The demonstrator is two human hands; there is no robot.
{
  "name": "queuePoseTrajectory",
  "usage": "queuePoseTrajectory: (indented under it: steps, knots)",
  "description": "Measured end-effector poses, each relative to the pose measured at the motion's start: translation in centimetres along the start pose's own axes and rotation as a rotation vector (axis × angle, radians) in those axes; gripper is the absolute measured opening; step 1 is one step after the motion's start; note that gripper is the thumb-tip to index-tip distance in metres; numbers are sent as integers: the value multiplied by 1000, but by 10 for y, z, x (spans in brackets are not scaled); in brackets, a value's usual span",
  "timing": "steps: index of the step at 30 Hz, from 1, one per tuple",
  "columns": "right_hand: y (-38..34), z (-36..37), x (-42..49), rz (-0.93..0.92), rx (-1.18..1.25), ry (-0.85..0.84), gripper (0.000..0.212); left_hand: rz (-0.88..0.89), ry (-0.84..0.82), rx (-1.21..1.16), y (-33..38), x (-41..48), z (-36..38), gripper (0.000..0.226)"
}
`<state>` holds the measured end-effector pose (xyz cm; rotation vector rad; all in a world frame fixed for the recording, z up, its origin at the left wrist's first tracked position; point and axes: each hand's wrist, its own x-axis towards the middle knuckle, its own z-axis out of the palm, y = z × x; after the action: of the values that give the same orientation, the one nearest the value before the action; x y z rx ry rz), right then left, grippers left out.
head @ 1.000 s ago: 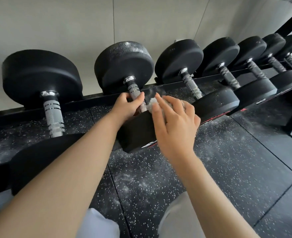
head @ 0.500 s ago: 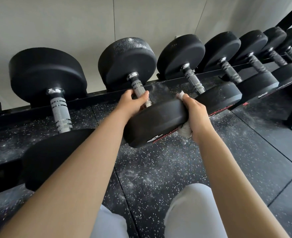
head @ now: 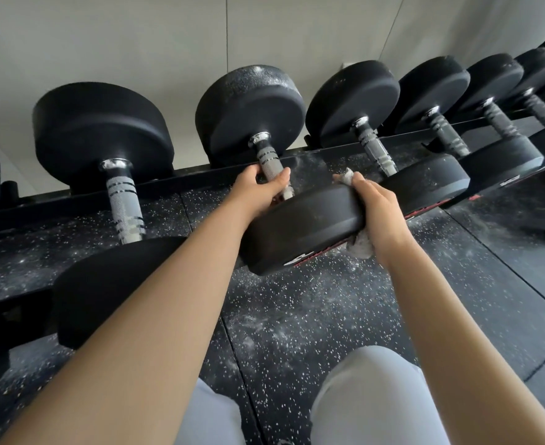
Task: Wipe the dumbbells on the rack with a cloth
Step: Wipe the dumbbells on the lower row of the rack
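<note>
— What are the fingers doing?

— The left hand (head: 258,191) has its fingers (head: 248,174) and thumb curled round the knurled steel handle (head: 269,159) of the middle dumbbell (head: 303,226), low on the bar, just above the near head. The right hand (head: 377,207) presses a crumpled white cloth (head: 361,247) against the right rim of that near black head. Its fingers hook over the top edge and pinch the cloth under the palm. A scrap pokes out above the fingertips and a bigger wad hangs below the wrist.

— Where does the dumbbell sit?

— On the rack (head: 184,176), tilted, with the far head up by the wall and the near head towards the person. The neighbouring dumbbells (head: 104,139) lie at the same tilt on either side, the row running off to the right.

— And the room?

— A black rubber floor (head: 297,309) with white flecks and pale dusty smears, and a plain pale wall (head: 136,43) behind the rack. The person's knees in light trousers (head: 370,396) show at the bottom.
</note>
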<state>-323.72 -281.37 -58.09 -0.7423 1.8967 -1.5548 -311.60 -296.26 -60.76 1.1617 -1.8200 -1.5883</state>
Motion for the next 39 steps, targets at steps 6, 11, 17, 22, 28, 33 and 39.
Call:
queuePoseTrajectory:
  steps: [6, 11, 17, 22, 28, 33, 39]
  knots:
    - [-10, 36, -39, -800, -1009, 202, 37, -23, 3, -91, 1, 0, 3, 62]
    - [-6, 35, -35, -1090, -1103, 118, 39, -103, -16, -225, 1, 1, 5, 65]
    - [-14, 31, -26, -897, -969, 166, 39, -87, -17, -141, -4, 0, 2, 63]
    - [-6, 41, -39, -1368, -1221, -42, 28, -103, -61, -197, 0, -1, 2, 57]
    - [-20, 14, -10, -1602, -1178, -406, 32, -101, -54, -191, -6, 2, 1, 57]
    - [-27, -2, 2, -1330, -990, -420, 35, -127, -66, -312, -7, 5, 5, 54]
    - [-20, 39, -26, -1524, -1231, -385, 26, -186, -169, -360, -3, 3, -2, 29]
